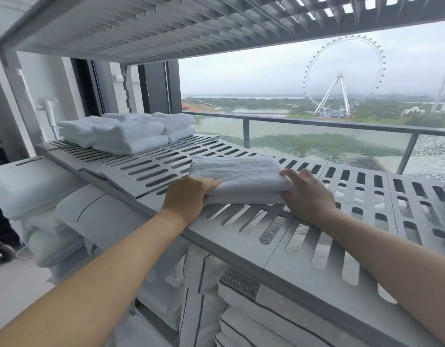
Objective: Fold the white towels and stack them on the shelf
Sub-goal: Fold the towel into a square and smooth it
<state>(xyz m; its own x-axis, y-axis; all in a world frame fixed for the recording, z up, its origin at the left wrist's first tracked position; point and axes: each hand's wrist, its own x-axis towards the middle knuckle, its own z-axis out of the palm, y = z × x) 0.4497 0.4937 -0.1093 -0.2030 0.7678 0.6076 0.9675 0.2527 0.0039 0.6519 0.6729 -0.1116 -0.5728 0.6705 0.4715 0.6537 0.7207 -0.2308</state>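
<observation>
We face a grey slotted shelf [304, 259] set in a rack by a wide window, with another slotted tier [141, 28] overhead. Closest to us, under the shelf's front edge, lie stacked white cushions with dark piping [241, 316]. Both our bare forearms reach up and over that edge.

Our left hand [188, 196] grips the near left corner of a folded towel [241, 175], thumb laid on top and the fingers tucked out of sight beneath. Our right hand [307, 196] holds the near right corner in the same way, thumb on the top fold and the palm against the towel's side. The folded towel is white, doubled into a thick rectangle, and it rests flat on the shelf between the two hands, near the front edge.

Further back and to the left, on a raised section of the same shelf, sits a pile of folded white towels [127, 134], two layers high and well apart from the one we hold.

Beyond the glass runs a balcony railing [316, 123], then green water, and a large Ferris wheel [344, 76] under a pale sky.
</observation>
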